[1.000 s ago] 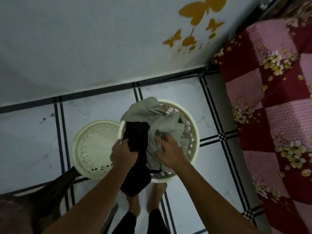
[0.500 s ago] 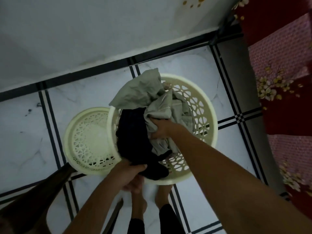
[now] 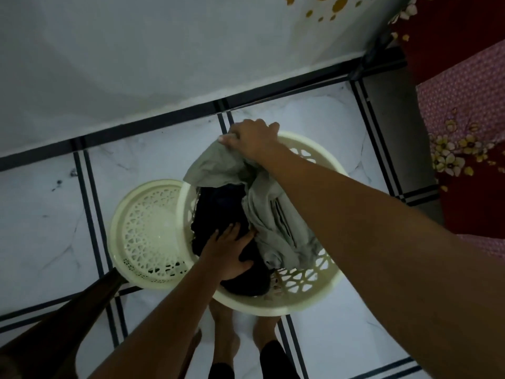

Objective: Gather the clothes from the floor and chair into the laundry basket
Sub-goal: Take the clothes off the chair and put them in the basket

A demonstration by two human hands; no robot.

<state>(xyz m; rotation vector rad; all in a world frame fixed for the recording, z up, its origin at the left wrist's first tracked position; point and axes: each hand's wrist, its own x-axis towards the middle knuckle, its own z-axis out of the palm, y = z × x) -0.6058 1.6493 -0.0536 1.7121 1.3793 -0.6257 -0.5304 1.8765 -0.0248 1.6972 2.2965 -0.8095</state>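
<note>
A cream plastic laundry basket [image 3: 306,298] with cut-out walls stands on the tiled floor below me. Inside it lie a dark garment [image 3: 218,212] on the left and a grey-green garment [image 3: 273,222] on the right. My left hand [image 3: 228,254] lies flat on the dark garment, fingers spread, pressing it down. My right hand [image 3: 250,138] is at the basket's far rim, shut on the upper corner of the grey-green garment, which hangs over the rim there.
The basket's cream lid [image 3: 144,233] lies on the floor to its left, touching it. A dark brown chair [image 3: 62,324] juts in at the lower left. A red and pink floral bedspread [image 3: 464,127] fills the right side. A white wall [image 3: 164,56] stands close behind. My bare feet [image 3: 240,332] stand just before the basket.
My left hand moved from the basket's near rim onto the dark garment inside. My right hand let go in the middle and reached to the far rim, gripping the grey-green garment's corner.
</note>
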